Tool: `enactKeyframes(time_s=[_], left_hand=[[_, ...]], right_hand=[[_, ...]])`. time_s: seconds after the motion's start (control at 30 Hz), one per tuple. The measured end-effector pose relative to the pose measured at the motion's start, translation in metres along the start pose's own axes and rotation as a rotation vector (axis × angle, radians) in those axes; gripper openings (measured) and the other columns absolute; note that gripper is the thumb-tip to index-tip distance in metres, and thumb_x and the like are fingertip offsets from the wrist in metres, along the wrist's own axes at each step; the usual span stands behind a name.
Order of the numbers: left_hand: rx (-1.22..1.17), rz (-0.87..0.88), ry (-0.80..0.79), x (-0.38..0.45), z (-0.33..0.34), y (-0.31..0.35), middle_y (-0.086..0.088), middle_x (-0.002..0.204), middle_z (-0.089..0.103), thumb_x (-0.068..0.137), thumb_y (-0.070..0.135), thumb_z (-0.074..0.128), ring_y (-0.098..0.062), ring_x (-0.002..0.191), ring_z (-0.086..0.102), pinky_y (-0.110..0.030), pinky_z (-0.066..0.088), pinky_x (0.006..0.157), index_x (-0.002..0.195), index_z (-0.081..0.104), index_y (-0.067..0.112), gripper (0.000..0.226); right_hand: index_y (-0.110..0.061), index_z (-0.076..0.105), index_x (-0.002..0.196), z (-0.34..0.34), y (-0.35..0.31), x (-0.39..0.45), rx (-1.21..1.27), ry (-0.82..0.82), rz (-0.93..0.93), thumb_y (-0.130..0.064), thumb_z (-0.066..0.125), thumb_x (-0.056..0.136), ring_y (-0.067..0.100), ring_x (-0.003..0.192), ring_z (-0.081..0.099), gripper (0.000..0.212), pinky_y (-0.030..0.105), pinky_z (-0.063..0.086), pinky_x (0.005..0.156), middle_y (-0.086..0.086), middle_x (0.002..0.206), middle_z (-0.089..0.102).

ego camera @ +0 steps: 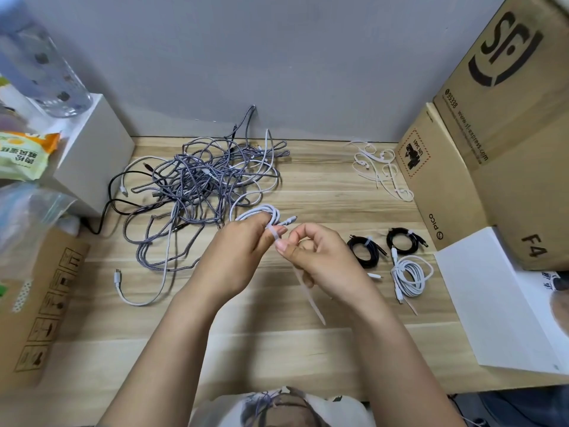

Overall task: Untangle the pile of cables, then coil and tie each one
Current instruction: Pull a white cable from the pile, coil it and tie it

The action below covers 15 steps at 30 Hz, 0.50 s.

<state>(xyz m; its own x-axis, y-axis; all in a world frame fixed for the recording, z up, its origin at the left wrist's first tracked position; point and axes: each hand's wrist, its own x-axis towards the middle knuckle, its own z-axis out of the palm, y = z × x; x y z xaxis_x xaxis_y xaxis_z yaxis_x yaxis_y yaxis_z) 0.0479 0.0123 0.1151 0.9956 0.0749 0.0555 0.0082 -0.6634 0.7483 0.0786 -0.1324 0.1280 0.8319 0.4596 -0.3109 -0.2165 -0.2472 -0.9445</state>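
Left hand [237,257] grips 1 coiled white cable [264,214]; right hand [317,257] pinches the cable tie [274,234] wrapped around it.

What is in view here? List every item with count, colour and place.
cable pile: one, grey, white and black, table back left
white coil: one, held mid-table
tie: one, whitish, round the coil, tail hanging
black coils: two, tied, right
tied white coil: one, right
spare ties: several, white, back right
boxes: three brown; two white
bottle: one, clear, far left
snack bag: one, green-orange, left
table: one, light wood
left hand: holds coil
right hand: fingers pinch tie
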Motion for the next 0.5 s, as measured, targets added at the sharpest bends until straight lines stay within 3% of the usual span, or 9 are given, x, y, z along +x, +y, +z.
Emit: enactKeyframes(time_s=[0.07, 0.23, 0.4, 0.5], left_hand=[[0.019, -0.007, 0.014, -0.001, -0.001, 0.004, 0.003, 0.051, 0.035, 0.095, 0.030, 0.049, -0.019, 0.053, 0.035, -0.037, 0.029, 0.053, 0.065, 0.029, 0.022, 0.037], [0.083, -0.015, 0.000, -0.003, 0.003, 0.008, 0.005, 0.052, 0.038, 0.095, 0.035, 0.048, -0.012, 0.052, 0.037, -0.037, 0.021, 0.055, 0.071, 0.034, 0.020, 0.030], [0.061, -0.036, 0.018, -0.004, 0.005, 0.006, 0.005, 0.052, 0.041, 0.095, 0.034, 0.047, -0.014, 0.053, 0.037, -0.037, 0.021, 0.055, 0.067, 0.031, 0.022, 0.035], [-0.192, -0.088, -0.005, -0.004, 0.005, 0.001, 0.007, 0.054, 0.039, 0.091, 0.042, 0.048, -0.013, 0.054, 0.033, -0.033, 0.026, 0.053, 0.071, 0.042, 0.010, 0.039]], right_hand=[[-0.021, 0.052, 0.067, -0.002, 0.005, 0.002, -0.072, 0.043, -0.014, -0.021, 0.068, 0.085, 0.005, 0.045, 0.032, 0.024, 0.024, 0.026, 0.049, -0.013, 0.045, 0.040], [-0.013, 0.058, 0.071, 0.000, 0.003, 0.001, -0.037, -0.103, 0.074, -0.005, 0.048, 0.096, 0.007, 0.059, 0.055, 0.028, 0.020, 0.051, 0.052, -0.001, 0.068, 0.057], [-0.016, 0.057, 0.069, 0.006, 0.002, -0.001, -0.038, -0.045, 0.067, -0.004, 0.044, 0.096, -0.001, 0.035, 0.036, 0.032, 0.009, 0.028, 0.039, -0.004, 0.060, 0.053], [-0.015, 0.057, 0.065, 0.010, -0.001, -0.003, 0.046, 0.013, 0.084, -0.001, 0.044, 0.091, 0.000, 0.033, 0.029, 0.032, 0.008, 0.022, 0.037, -0.012, 0.045, 0.041]])
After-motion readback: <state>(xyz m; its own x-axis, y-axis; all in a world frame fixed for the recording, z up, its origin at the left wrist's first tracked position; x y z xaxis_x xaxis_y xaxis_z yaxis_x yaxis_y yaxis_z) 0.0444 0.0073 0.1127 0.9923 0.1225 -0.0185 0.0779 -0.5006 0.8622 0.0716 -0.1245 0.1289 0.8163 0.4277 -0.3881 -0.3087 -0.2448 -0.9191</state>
